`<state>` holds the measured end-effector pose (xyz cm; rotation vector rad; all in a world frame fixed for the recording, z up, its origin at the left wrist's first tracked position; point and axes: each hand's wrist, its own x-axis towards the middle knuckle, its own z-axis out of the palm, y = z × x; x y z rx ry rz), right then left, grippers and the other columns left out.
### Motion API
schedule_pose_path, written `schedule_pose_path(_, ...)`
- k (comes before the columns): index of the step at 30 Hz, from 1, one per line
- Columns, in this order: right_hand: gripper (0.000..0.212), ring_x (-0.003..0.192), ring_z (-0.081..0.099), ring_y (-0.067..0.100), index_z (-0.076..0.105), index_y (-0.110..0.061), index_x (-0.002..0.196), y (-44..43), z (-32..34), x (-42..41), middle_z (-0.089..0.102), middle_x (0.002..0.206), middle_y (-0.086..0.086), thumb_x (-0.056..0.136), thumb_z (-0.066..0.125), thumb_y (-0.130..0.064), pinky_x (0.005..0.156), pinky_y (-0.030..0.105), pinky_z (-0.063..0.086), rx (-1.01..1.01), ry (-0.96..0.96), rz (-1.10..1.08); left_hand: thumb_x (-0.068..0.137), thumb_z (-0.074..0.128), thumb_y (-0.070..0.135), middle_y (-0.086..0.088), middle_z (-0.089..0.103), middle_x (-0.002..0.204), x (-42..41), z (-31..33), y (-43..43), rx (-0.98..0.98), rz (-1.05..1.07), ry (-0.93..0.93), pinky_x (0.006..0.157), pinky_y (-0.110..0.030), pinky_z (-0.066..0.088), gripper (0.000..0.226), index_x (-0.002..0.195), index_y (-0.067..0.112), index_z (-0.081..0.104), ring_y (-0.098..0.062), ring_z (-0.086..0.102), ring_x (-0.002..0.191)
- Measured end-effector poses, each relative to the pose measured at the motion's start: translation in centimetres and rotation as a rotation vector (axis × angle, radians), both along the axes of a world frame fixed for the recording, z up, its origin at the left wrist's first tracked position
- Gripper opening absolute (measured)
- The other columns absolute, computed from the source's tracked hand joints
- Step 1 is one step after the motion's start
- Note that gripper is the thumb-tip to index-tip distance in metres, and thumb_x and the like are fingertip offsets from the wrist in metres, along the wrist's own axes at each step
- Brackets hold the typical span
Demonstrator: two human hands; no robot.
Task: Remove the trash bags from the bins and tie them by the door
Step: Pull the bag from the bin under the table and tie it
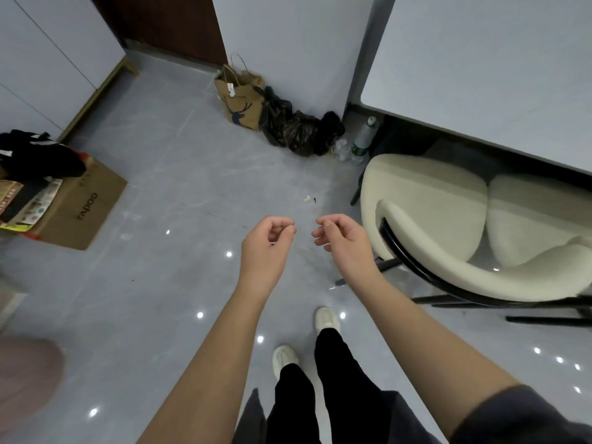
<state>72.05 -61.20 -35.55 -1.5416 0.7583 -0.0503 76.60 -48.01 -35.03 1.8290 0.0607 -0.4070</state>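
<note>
So we see the black trash bags [301, 133] bunched on the floor [160, 187] at 12 o'clock, beside a paper bag [240, 100], probably staged there for the door [166, 24]. Left hand [267, 241] and right hand [344, 240] hover empty, each grip loosely curled, fingers apart.

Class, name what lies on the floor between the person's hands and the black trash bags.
Head view: grey floor, bare except a small white scrap and a dark speck beside it, well short of the black trash bags.

Cardboard box [89, 203], paper bag [238, 100], chairs [426, 193] — cream
</note>
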Motion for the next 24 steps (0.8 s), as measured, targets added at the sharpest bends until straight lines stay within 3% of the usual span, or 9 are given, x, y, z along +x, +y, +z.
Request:
schedule_pose_path(9,0.018,0.064,0.061,0.006,0.066,-0.01,0.094,-5.3,0.2,-7.8,0.068,0.076,0.001,0.094,0.049,-0.012,0.061,0.013,0.047,0.001,-0.038,0.061,0.085,0.062,0.012,-0.002,0.069,0.079,-8.9,0.4,-5.7,0.024,0.066,-0.011,0.08,-0.035,0.052,0.018,0.073,0.026,0.062,-0.024,0.067,0.084)
schedule_pose_path(12,0.018,0.067,0.061,0.012,0.065,-0.008,0.095,-9.0,-0.1,-10.5,0.067,0.077,0.003,0.095,0.048,-0.01,0.063,0.015,0.047,0.022,-0.047,0.12,0.085,0.062,0.013,-0.003,0.069,0.079,-11.9,0.2,-9.1,0.04,0.111,-0.018,0.077,-0.029,0.051,0.018,0.073,0.025,0.062,-0.023,0.067,0.083)
schedule_pose_path(17,0.018,0.07,0.061,0.017,0.066,-0.011,0.09,-15.1,-0.6,-14.7,0.067,0.075,0.002,0.093,0.048,-0.009,0.074,0.03,0.052,0.009,-0.039,0.175,0.086,0.061,0.015,-0.003,0.07,0.082,-16.7,0.2,-14.6,0.05,0.145,0.002,0.075,-0.024,0.051,0.009,0.079,0.019,0.064,-0.018,0.066,0.082)
schedule_pose_path(24,0.019,0.062,0.058,0.011,0.066,-0.007,0.092,-19.5,-0.5,-20.2,0.065,0.075,0.005,0.094,0.047,-0.007,0.059,0.011,0.045,0.02,-0.065,0.175,0.086,0.06,0.015,-0.003,0.07,0.083,-22.7,-0.4,-19.1,0.066,0.136,-0.012,0.075,-0.023,0.052,0.007,0.081,0.017,0.065,-0.017,0.066,0.081)
